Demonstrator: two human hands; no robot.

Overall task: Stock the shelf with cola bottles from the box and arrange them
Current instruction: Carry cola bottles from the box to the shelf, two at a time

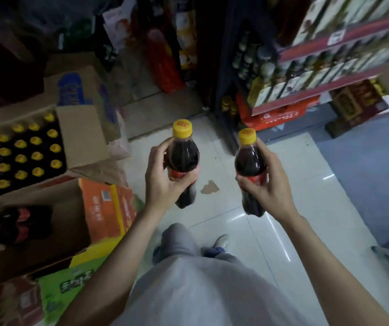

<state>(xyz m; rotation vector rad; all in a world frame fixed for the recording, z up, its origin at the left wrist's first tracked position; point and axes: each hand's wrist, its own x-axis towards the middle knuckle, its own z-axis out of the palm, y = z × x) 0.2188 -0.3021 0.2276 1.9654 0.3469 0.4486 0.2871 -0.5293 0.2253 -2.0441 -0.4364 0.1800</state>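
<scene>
Cola bottles [182,158], yellow caps, red labels

The shelf [325,90] goods are blurred, and the lower box [47,231] is cut off left.

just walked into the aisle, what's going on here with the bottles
A person is restocking. The left hand grips one cola bottle and the right hand grips another bottle, both upright with yellow caps, held over the tiled floor. To the person's left an open box is still packed with yellow-capped bottles. The shelf is ahead to the right; neither held bottle is on it yet.
</scene>
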